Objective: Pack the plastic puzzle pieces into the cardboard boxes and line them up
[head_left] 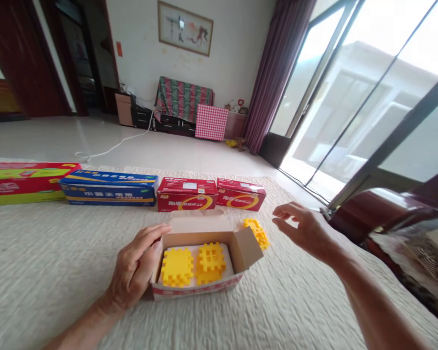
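An open cardboard box (204, 228) with red print on its front lies on a cream quilted surface (51, 272). Inside it sit two yellow plastic interlocking blocks: one at the left (177, 267), one at the right (210, 261). A third yellow block (256, 232) lies outside, just beyond the box's right flap. My left hand (136, 267) rests against the box's left side, fingers along its edge. My right hand (302, 229) hovers to the right of the loose block with its fingers apart, holding nothing.
Along the far edge of the quilt stands a row of boxes: a red and yellow one (22, 183), a blue one (109, 188) and two red ones (187, 194) (241, 193). A dark wooden frame (368, 214) and glass doors lie to the right.
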Tool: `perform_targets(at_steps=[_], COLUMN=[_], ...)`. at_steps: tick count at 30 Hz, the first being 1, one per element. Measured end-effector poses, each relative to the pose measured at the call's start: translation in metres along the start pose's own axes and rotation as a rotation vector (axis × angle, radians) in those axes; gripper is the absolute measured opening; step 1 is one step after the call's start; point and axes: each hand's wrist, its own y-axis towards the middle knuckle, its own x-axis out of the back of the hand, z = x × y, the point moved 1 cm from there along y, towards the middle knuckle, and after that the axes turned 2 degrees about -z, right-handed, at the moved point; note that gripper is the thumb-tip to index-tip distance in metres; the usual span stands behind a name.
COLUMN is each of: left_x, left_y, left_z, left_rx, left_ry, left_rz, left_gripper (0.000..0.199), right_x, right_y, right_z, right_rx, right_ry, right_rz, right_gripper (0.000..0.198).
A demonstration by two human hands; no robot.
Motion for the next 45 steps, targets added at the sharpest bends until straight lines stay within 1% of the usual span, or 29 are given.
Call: perform_targets(at_steps=[1, 3, 5, 7, 10, 13, 15, 17, 20, 22, 25, 27, 30, 33, 37, 40, 43, 45], left_x=[0.000, 0.001, 0.002, 0.003, 0.003, 0.002, 0.002, 0.002, 0.002, 0.001, 0.000, 0.000, 0.000, 0.000, 0.000, 0.000, 0.001, 0.001], left_y=[-0.001, -0.002, -0.003, -0.003, -0.003, -0.002, -0.002, -0.002, -0.001, 0.000, 0.003, 0.004, 0.004, 0.003, 0.003, 0.004, 0.004, 0.004], left_z=[0.002, 0.004, 0.005, 0.005, 0.005, 0.005, 0.006, 0.005, 0.002, -0.001, -0.004, -0.005, -0.006, -0.007, -0.007, -0.008, -0.009, -0.009], left_rx=[0.007, 0.021, 0.039, 0.053, 0.063, 0.063, 0.057, 0.046, 0.021, 0.006, -0.007, -0.010, -0.016, -0.019, -0.018, -0.017, -0.017, -0.016], left_ry=[0.001, 0.008, 0.018, 0.028, 0.035, 0.031, 0.031, 0.037, 0.039, 0.032, 0.023, 0.021, 0.020, 0.011, 0.005, 0.012, 0.015, 0.015], left_rz=[0.009, 0.022, 0.030, 0.039, 0.042, 0.042, 0.041, 0.029, 0.013, 0.003, -0.011, -0.019, -0.026, -0.029, -0.039, -0.049, -0.051, -0.051], left_gripper=[0.031, 0.032, 0.032, 0.032, 0.032, 0.032, 0.032, 0.032, 0.032, 0.031, 0.031, 0.031, 0.031, 0.031, 0.031, 0.031, 0.031, 0.031], right_x=[-0.008, -0.026, -0.042, -0.053, -0.063, -0.070, -0.069, -0.061, -0.037, -0.019, 0.000, 0.003, -0.006, -0.022, -0.043, -0.049, -0.037, -0.021], right_y=[-0.005, -0.013, -0.018, -0.021, -0.024, -0.027, -0.027, -0.024, -0.016, -0.009, 0.000, 0.002, 0.004, 0.004, 0.004, 0.002, 0.003, 0.008], right_z=[-0.010, -0.019, -0.015, -0.005, 0.008, 0.010, 0.007, 0.004, 0.005, 0.016, 0.052, 0.084, 0.126, 0.147, 0.151, 0.150, 0.143, 0.128], right_rx=[-0.050, -0.156, -0.223, -0.235, -0.238, -0.269, -0.275, -0.270, -0.255, -0.220, -0.104, -0.015, 0.068, 0.079, 0.115, 0.127, 0.105, 0.070], right_ry=[-0.018, -0.079, -0.138, -0.164, -0.164, -0.160, -0.179, -0.197, -0.195, -0.133, 0.046, 0.102, 0.033, -0.117, -0.265, -0.305, -0.269, -0.254], right_rz=[0.059, 0.143, 0.169, 0.171, 0.191, 0.229, 0.237, 0.230, 0.149, 0.066, 0.005, 0.019, 0.142, 0.262, 0.307, 0.276, 0.177, 0.078], right_gripper=[0.011, 0.018, 0.031, 0.038, 0.036, 0.027, 0.025, 0.029, 0.035, 0.037, 0.037, 0.033, 0.029, 0.031, 0.035, 0.039, 0.041, 0.036])
